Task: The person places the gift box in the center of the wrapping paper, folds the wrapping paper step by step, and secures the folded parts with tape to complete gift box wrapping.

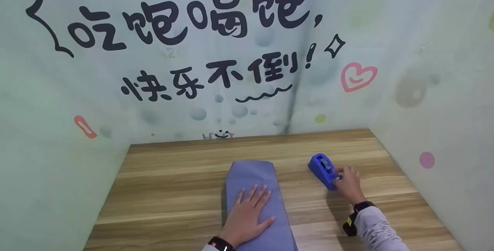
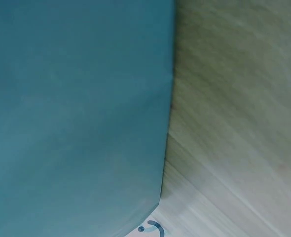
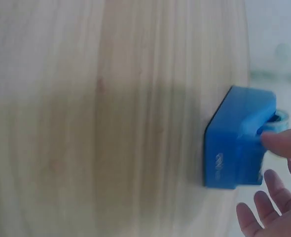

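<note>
A long blue-grey folded paper [image 1: 251, 172] lies on the table, its far corners cut in at a slant; whether anything is inside cannot be seen. My left hand [image 1: 249, 216] rests flat on it with the fingers spread. The left wrist view shows only the paper's surface [image 2: 76, 108] and edge. To the right stands a blue tape dispenser [image 1: 321, 170] with a roll of tape [image 3: 282, 118]. My right hand [image 1: 349, 184] is at the dispenser's near end, thumb and forefinger pinching at the tape there. Its other fingers [image 3: 266, 205] stay loose. The tape's end is too small to make out.
The wood-grain table [image 1: 166, 189] is bounded by a printed back wall [image 1: 185, 119] and side walls at left and right [image 1: 432, 119]. Wood surface shows between the folded paper and the dispenser.
</note>
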`<state>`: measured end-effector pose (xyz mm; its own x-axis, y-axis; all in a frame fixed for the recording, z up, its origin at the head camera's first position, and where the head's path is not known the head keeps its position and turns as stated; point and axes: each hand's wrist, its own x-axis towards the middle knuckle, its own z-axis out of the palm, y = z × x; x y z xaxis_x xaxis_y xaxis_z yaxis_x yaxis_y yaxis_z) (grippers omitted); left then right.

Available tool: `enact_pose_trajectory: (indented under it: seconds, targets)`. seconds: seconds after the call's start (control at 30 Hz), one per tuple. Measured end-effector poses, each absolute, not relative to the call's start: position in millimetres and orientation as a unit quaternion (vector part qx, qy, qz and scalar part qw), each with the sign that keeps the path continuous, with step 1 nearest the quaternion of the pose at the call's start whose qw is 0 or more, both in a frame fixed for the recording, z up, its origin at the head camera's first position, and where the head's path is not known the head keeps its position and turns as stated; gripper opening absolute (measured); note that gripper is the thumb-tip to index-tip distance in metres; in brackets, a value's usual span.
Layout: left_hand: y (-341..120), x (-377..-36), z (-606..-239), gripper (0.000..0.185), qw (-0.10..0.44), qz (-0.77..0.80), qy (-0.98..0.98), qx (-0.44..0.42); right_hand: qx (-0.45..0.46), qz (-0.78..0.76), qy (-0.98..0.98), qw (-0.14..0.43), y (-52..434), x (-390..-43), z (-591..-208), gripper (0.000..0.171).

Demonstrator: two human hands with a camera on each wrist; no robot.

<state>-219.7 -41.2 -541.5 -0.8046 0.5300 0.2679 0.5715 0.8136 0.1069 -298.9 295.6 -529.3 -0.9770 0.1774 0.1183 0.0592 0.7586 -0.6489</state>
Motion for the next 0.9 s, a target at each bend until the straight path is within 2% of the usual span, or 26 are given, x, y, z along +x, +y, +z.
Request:
enact_pose_trajectory:
  seconds: [0.1,0.3,0.53,0.9]
  targets:
    - [-40,-219,-543,0.066,0.123,-0.097,-0.943,-0.295,-0.069,0.363,-0.924,0.099,295,-300,-522,0.033]
    - [-41,-221,-543,0.067,0.113,-0.091,-0.945,-0.292,-0.113,0.419,-0.899,0.061,298,-302,-507,0.029]
    - [-42,-221,-542,0.068,0.106,-0.090,-0.946,-0.293,-0.182,0.591,-0.786,-0.010,298,-301,-501,0.069]
    - [-42,-220,-542,0.068,0.115,-0.091,-0.945,-0.292,-0.192,0.728,-0.657,-0.029,310,-291,-517,0.064]
